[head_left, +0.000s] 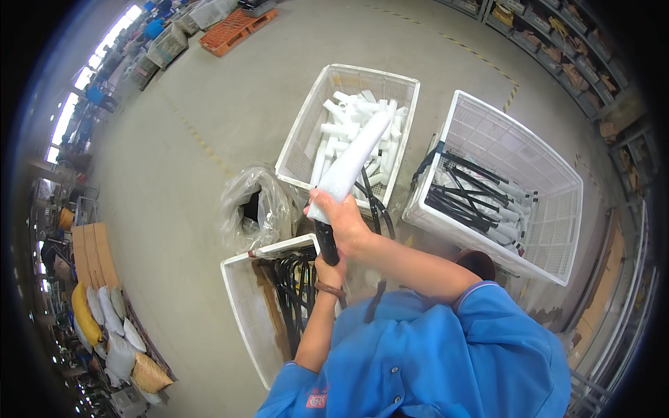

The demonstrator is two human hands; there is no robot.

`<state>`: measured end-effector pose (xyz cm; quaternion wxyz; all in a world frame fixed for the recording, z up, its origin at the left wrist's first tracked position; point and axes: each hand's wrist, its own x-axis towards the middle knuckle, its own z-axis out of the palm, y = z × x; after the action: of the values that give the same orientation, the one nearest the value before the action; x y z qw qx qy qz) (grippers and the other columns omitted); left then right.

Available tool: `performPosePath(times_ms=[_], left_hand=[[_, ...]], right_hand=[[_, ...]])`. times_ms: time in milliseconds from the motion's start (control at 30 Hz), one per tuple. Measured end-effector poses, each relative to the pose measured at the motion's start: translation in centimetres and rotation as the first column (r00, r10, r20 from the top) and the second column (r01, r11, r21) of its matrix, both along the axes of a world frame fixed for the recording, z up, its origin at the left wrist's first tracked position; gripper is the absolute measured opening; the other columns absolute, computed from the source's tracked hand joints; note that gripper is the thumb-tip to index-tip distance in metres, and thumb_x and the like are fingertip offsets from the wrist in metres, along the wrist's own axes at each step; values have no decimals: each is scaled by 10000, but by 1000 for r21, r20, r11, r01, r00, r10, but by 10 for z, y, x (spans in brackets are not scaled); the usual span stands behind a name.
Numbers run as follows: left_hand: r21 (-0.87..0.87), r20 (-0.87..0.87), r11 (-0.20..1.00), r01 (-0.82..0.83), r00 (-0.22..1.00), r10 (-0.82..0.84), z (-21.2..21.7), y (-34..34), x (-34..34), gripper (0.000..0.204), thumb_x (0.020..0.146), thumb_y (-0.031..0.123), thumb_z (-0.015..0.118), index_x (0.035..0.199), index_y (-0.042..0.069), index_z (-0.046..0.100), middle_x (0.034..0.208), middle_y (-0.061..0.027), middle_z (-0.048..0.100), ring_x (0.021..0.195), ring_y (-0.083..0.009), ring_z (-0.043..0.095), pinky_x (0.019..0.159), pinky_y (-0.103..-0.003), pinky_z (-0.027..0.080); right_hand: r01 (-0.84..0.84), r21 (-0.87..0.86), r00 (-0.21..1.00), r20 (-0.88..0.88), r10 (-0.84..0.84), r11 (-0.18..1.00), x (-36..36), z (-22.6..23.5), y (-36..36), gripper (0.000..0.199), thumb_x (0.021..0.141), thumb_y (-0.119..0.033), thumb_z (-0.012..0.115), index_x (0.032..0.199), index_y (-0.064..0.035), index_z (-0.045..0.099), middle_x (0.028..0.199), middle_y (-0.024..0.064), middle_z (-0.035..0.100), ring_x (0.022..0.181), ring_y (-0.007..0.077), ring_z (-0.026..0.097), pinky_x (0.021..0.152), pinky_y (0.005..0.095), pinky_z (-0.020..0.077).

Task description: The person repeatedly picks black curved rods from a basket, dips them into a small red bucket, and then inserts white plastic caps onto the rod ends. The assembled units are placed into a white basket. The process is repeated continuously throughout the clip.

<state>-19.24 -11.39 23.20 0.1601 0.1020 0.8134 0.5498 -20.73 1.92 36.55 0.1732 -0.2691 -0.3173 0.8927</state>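
Note:
My right hand (340, 217) is wrapped round the lower end of a long white foam sleeve (354, 159), which points up and away over a crate. Out of its near end comes a black tube (325, 240). My left hand (330, 272) grips that tube's lower part, closer to my body. Beneath the sleeve, short white foam tubes (338, 130) fill much of a white plastic crate (296, 150). Black curved tubes (296, 279) lie in another white crate (240, 299) beside my left forearm. How far the tube reaches inside the sleeve is hidden.
On the right, a white crate (550, 216) holds black tubes with white-covered ends (512, 209). A clear plastic bag (275, 219) stands left of the middle crate. An orange pallet (233, 31) lies far off, sacks (122, 341) at lower left, and shelves (557, 42) line the upper right.

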Motion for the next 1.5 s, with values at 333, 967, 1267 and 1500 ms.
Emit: performPosePath(times_ms=[333, 967, 1267, 1500], left_hand=[[221, 453, 870, 441, 743, -492, 152, 18, 31, 262, 902, 235, 727, 807, 85, 535, 527, 41, 466, 390, -51, 401, 367, -222, 306], [318, 611, 703, 636, 429, -665, 138, 72, 120, 323, 775, 152, 839, 927, 29, 582, 632, -3, 564, 451, -72, 474, 397, -243, 342], [395, 406, 357, 846, 187, -894, 113, 160, 99, 700, 738, 43, 838, 1291, 41, 409, 940, -82, 627, 827, -132, 636, 688, -272, 544], [267, 387, 744, 613, 639, -665, 23, 179, 14, 409, 928, 109, 657, 1288, 37, 478, 1060, -120, 678, 911, -186, 685, 732, -277, 552]], right_hand=[[-214, 745, 901, -99, -422, -632, 180, 70, 198, 724, 628, -219, 857, 1278, -95, 564, 1126, 137, 669, 1047, 328, 638, 905, 424, 510], [-63, 305, 930, 365, 55, -950, 224, 63, 154, 167, 755, -158, 685, 858, -78, 580, 762, 32, 576, 750, 197, 625, 731, 333, 467], [-348, 459, 927, 299, -226, -817, 316, 19, 187, 86, 732, -184, 629, 769, -141, 564, 743, 9, 545, 741, 180, 593, 707, 318, 444], [-896, 383, 412, 521, -748, -227, 569, 67, 308, 283, 623, 36, 687, 874, -82, 633, 849, 89, 648, 865, 291, 652, 800, 409, 492]])
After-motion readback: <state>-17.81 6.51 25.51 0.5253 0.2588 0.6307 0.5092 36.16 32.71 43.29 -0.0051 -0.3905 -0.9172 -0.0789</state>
